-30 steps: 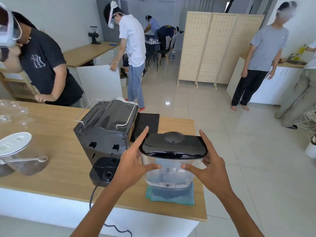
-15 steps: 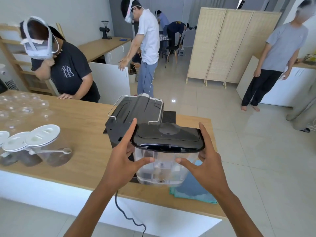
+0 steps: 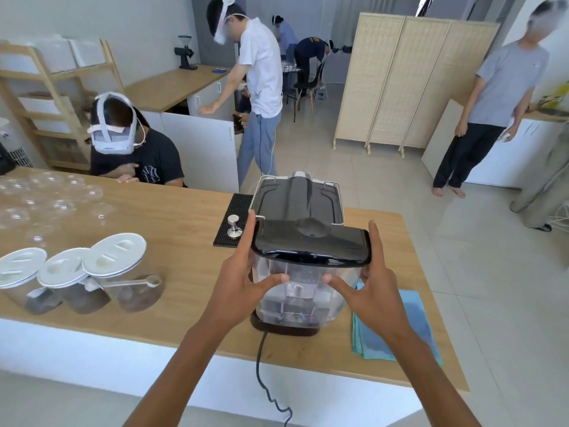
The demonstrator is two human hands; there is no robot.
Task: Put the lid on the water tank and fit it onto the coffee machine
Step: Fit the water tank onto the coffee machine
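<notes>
The clear water tank (image 3: 300, 295) carries its glossy black lid (image 3: 311, 243) on top. My left hand (image 3: 243, 278) grips its left side and my right hand (image 3: 374, 285) grips its right side, thumbs across the near face. The tank stands against the near end of the black coffee machine (image 3: 300, 200), over the machine's black base plate (image 3: 284, 329). Most of the machine's body is hidden behind the tank. Whether the tank rests fully on the base I cannot tell.
A blue cloth (image 3: 397, 328) lies right of the tank. A tamper (image 3: 234, 226) stands on a black mat (image 3: 234, 220) left of the machine. Three lidded jars (image 3: 117, 272) and several glasses (image 3: 52, 204) occupy the counter's left. A black cord (image 3: 264, 374) hangs over the front edge. People stand around.
Both hands have carried the lidded tank left off the blue cloth to the near end of the coffee machine. The view has shifted so the machine now sits behind the tank.
</notes>
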